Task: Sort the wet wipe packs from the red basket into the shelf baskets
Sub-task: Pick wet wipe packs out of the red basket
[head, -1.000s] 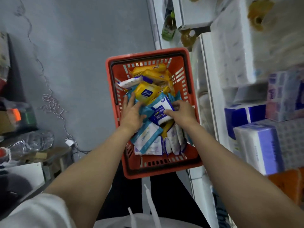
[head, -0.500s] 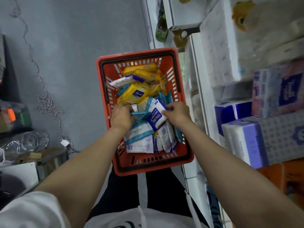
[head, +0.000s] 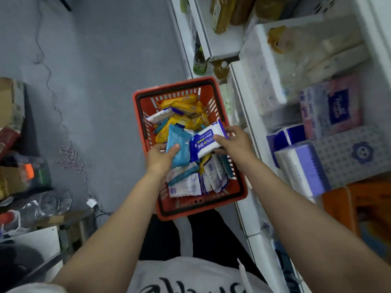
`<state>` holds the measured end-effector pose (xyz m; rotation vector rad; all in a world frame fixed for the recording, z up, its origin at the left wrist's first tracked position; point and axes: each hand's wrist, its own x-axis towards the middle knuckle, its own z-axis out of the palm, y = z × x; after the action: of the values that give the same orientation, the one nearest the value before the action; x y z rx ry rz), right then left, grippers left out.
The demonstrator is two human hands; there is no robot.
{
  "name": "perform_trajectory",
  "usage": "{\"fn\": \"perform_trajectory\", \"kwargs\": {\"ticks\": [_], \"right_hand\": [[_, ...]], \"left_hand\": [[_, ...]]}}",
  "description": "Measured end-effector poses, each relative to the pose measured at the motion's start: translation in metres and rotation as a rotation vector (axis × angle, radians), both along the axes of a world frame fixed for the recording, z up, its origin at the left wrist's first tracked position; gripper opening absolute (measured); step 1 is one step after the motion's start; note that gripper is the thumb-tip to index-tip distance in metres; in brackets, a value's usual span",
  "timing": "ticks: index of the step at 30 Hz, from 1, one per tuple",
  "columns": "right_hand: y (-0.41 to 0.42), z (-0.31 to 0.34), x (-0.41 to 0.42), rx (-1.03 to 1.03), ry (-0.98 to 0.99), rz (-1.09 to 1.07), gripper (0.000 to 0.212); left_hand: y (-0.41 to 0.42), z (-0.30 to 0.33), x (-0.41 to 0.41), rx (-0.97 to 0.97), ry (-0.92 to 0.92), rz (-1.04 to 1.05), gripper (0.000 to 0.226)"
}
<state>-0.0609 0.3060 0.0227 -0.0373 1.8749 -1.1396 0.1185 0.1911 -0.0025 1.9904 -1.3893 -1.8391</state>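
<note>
The red basket (head: 237,187) stands on the floor in front of me, full of wet wipe packs: yellow packs (head: 182,104) at its far end, white and blue ones (head: 186,185) at the near end. My left hand (head: 160,157) holds a teal pack (head: 178,144) lifted above the pile, thumb on its front. My right hand (head: 234,142) grips a white and blue pack (head: 206,140) marked 75%, also raised over the basket. The two held packs touch side by side.
White shelves (head: 243,106) run along the right, stocked with tissue packs (head: 302,168), a boxed tissue bundle (head: 332,108) and bottles (head: 220,15) higher up. An orange crate (head: 359,206) sits low right. Boxes and clutter (head: 19,170) stand at left; a cable (head: 69,153) lies on the grey floor.
Both hands have lifted out of the pile, each with a pack: the left with the teal one, the right with the white and blue one. My view has shifted so the basket appears farther away.
</note>
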Motion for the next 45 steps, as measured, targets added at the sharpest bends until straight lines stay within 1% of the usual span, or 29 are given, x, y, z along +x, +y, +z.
{"fn": "perform_trajectory", "kwargs": {"ticks": [2, 4, 6, 8, 10, 13, 15, 16, 18, 20, 21, 25, 26, 28, 30, 31, 34, 37, 41, 44, 45], "right_hand": [[0.01, 0.011, 0.011, -0.034, -0.018, -0.02, 0.045], [0.021, 0.02, 0.024, -0.048, 0.007, -0.05, 0.044], [0.03, 0.035, 0.041, -0.09, 0.019, -0.157, 0.033], [0.037, 0.049, 0.061, -0.156, -0.011, -0.307, 0.019], [0.041, 0.061, 0.083, -0.222, -0.026, -0.443, 0.011], [0.048, 0.078, 0.113, -0.306, -0.003, -0.602, 0.021], [0.057, 0.092, 0.13, -0.317, 0.051, -0.686, 0.025], [0.064, 0.1, 0.137, -0.313, 0.083, -0.715, 0.025], [0.08, 0.11, 0.149, -0.301, 0.127, -0.759, 0.023], [0.103, 0.121, 0.162, -0.305, 0.162, -0.828, 0.027], [0.116, 0.126, 0.168, -0.315, 0.172, -0.862, 0.029], [0.175, 0.147, 0.195, -0.361, 0.183, -0.964, 0.029], [0.191, 0.153, 0.202, -0.362, 0.185, -0.98, 0.032], [0.225, 0.159, 0.213, -0.363, 0.193, -1.024, 0.042], [0.262, 0.169, 0.226, -0.358, 0.214, -1.09, 0.045], [0.283, 0.175, 0.232, -0.361, 0.226, -1.122, 0.044], [0.353, 0.196, 0.256, -0.396, 0.267, -1.23, 0.034], [0.431, 0.217, 0.288, -0.501, 0.337, -1.338, 0.031], [0.526, 0.242, 0.336, -0.606, 0.475, -1.431, 0.021], [0.588, 0.257, 0.368, -0.57, 0.545, -1.454, 0.013], [0.609, 0.261, 0.378, -0.553, 0.559, -1.453, 0.012]], "left_hand": [[0.004, 0.012, 0.0, -0.014, 0.044, -0.049, 0.043], [0.009, 0.024, -0.002, -0.057, 0.079, -0.114, 0.037], [0.012, 0.038, -0.004, -0.09, 0.149, -0.169, 0.032], [0.014, 0.051, 0.0, -0.144, 0.195, -0.229, 0.025], [0.016, 0.063, 0.005, -0.17, 0.229, -0.305, 0.024], [0.027, 0.08, 0.009, -0.143, 0.351, -0.434, 0.023], [0.04, 0.094, 0.008, -0.159, 0.41, -0.535, 0.026], [0.05, 0.103, 0.008, -0.145, 0.445, -0.581, 0.025], [0.071, 0.119, 0.008, -0.041, 0.512, -0.659, 0.023], [0.094, 0.132, 0.01, 0.071, 0.556, -0.768, 0.027], [0.106, 0.135, 0.01, 0.088, 0.574, -0.826, 0.027], [0.158, 0.155, 0.011, 0.047, 0.645, -1.042, 0.014], [0.172, 0.161, 0.011, 0.037, 0.643, -1.103, 0.017], [0.201, 0.172, 0.011, 0.033, 0.608, -1.175, 0.037], [0.231, 0.185, 0.012, 0.012, 0.559, -1.226, 0.057], [0.249, 0.192, 0.014, 0.018, 0.561, -1.241, 0.058], [0.306, 0.212, 0.025, 0.075, 0.658, -1.227, 0.037], [0.371, 0.229, 0.043, 0.08, 0.787, -1.205, 0.023], [0.467, 0.256, 0.074, 0.108, 0.886, -1.245, 0.022], [0.533, 0.275, 0.094, 0.081, 0.938, -1.317, 0.027], [0.555, 0.28, 0.101, 0.082, 0.958, -1.326, 0.026]]}}
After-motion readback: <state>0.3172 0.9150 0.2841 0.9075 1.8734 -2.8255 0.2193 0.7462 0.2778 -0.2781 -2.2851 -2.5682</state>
